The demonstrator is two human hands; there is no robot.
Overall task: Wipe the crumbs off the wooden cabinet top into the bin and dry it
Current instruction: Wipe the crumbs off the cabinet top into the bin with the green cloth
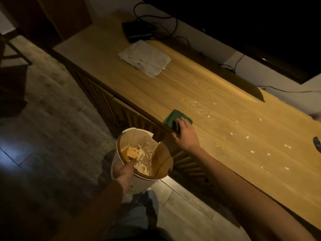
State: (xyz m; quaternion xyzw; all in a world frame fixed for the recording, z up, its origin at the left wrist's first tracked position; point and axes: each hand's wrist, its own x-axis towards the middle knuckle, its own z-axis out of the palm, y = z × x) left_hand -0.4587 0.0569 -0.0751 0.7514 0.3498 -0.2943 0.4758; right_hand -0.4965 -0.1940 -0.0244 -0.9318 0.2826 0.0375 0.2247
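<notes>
The right hand (185, 134) reaches out on a long, straight arm and lies palm-down at the front edge of the wooden cabinet top (199, 94), fingers spread flat over a green cloth (175, 119), while the left hand (123, 171) grips the near rim of a white bin (139, 181) held just below that edge. Pale crumbs (246, 136) lie scattered toward 3 o'clock of the cloth, a folded white towel (145, 58) rests toward 11 o'clock, and grey floor tiles (52, 119) spread in dim light.
</notes>
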